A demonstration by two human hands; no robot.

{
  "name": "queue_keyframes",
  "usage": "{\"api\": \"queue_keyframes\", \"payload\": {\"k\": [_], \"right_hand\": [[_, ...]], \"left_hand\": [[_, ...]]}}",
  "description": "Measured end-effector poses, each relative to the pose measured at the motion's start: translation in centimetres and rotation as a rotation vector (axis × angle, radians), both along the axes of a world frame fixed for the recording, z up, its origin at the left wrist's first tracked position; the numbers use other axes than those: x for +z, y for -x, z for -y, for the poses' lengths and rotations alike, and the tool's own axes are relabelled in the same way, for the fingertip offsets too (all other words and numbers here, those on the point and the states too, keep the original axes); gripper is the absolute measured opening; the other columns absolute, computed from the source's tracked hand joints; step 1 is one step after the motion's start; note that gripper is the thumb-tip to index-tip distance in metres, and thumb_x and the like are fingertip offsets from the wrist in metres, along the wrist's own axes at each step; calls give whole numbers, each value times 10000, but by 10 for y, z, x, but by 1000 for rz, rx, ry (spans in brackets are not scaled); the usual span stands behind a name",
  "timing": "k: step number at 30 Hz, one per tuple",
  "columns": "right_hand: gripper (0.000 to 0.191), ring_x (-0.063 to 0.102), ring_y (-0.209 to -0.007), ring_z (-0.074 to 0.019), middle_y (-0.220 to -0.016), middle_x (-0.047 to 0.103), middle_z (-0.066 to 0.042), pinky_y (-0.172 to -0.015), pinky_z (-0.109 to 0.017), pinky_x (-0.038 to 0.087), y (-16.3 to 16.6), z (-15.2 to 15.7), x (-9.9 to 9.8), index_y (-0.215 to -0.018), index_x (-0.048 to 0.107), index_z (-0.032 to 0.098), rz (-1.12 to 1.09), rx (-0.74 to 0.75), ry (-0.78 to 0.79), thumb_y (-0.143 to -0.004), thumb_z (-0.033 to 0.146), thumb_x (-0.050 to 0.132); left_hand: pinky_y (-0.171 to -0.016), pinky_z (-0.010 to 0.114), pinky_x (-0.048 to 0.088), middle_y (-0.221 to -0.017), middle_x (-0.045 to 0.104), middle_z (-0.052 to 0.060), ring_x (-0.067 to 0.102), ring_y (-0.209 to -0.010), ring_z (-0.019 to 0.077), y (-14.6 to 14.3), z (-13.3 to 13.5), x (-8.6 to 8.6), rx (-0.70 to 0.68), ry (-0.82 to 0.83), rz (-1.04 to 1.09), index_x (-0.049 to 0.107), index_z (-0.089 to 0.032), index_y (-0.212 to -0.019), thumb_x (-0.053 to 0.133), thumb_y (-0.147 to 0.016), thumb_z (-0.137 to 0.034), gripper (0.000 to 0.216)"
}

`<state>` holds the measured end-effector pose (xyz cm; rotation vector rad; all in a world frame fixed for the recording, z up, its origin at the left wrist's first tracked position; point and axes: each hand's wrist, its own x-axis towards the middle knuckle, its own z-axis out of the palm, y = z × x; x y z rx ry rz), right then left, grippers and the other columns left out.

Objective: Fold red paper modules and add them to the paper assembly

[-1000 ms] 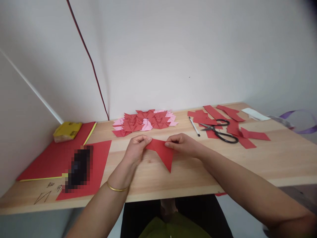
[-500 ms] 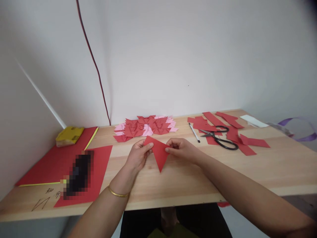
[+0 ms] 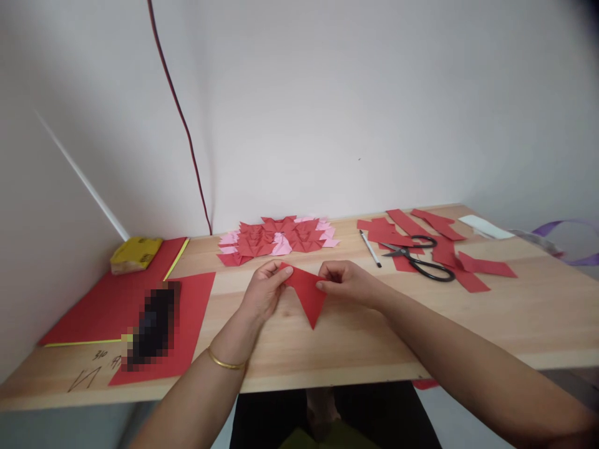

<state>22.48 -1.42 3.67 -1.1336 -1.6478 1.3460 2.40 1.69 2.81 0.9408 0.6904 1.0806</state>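
Between my two hands is a piece of red paper, roughly a triangle with one point hanging down toward me. My left hand pinches its upper left corner, thumb on top. At the right edge my right hand grips the same paper between thumb and curled fingers. Just behind, by the wall, lies a cluster of folded red and pink paper pieces. To the right of my right hand are black-handled scissors, lying open over red paper strips.
A white pen lies left of the scissors. At the left, large red sheets carry a pixelated dark object and a yellow packet. A white strip lies at the back right. The wooden table's front edge is close to me.
The paper's hanging point has swung a little to the right, and less of its upper left corner shows. Both hands keep their hold. The whole view has shifted slightly.
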Motion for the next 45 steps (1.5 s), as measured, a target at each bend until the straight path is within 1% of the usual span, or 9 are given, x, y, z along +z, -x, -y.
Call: {"api": "queue_keyframes", "payload": {"k": [3,7,14,19,23,26,31,36,45], "right_hand": [[222,422,-583,-83,-662,497,25,-552,-228,317,-1,-1,0,-715,532,161,-35,-34,-20,-767,356,622],[202,461,-639,-100,-729,533,3,-587,-237,348,-2,-3,-2,-768,557,169,-75,-145,-109,-778,362,614],[133,411,-601,-99,-663,483,18,-559,-236,330,-1,-2,-2,-752,561,175,22,-187,-257,-787,298,598],[112,444,-629,-103,-721,521,2,-583,-240,362,-1,-2,-1,-782,567,176,7,-228,-301,-803,285,576],[75,452,-632,-105,-727,543,-7,-593,-246,375,0,-1,0,-778,595,172,86,-177,-401,-794,245,583],[57,470,-629,-104,-728,560,-13,-586,-242,383,3,0,0,-782,607,173,108,-122,-471,-794,223,583],[73,491,-644,-108,-734,578,-22,-595,-243,396,6,-1,-1,-790,614,171,120,-119,-491,-804,237,584],[91,492,-637,-107,-716,573,-20,-591,-243,391,6,1,-2,-780,615,167,119,-93,-493,-809,249,588],[185,492,-633,-114,-701,569,-21,-572,-240,377,10,8,3,-717,579,175,155,-52,-426,-815,332,582]], "left_hand": [[-642,200,437,-640,626,-11,561,-602,77,1,-1,-2,33,-39,-25,611,-130,-697,746,-657,-198,157],[-695,233,447,-718,650,5,578,-665,100,3,-1,-2,45,-99,-92,630,-141,-748,734,-674,-225,154],[-657,221,420,-719,606,-6,536,-667,94,5,-1,-1,121,-265,-265,643,-145,-735,736,-665,-277,176],[-598,232,415,-713,597,0,537,-626,106,7,1,1,-36,-277,-402,623,-154,-764,711,-688,-318,201],[-650,259,433,-761,625,39,568,-707,140,7,4,8,3,-552,-641,671,-164,-766,632,-761,-318,159],[-679,271,447,-784,631,56,582,-753,151,4,6,12,39,-768,-704,694,-176,-777,594,-790,-275,141],[-709,301,453,-744,641,53,586,-729,154,0,8,11,83,-935,-746,690,-188,-788,577,-795,-225,119],[-766,329,424,-740,642,39,572,-728,155,-2,12,11,97,-998,-774,671,-197,-797,564,-779,-180,110],[-774,340,377,-649,575,14,515,-664,161,-7,18,12,57,-967,-794,585,-207,-653,539,-705,-110,119]]}}
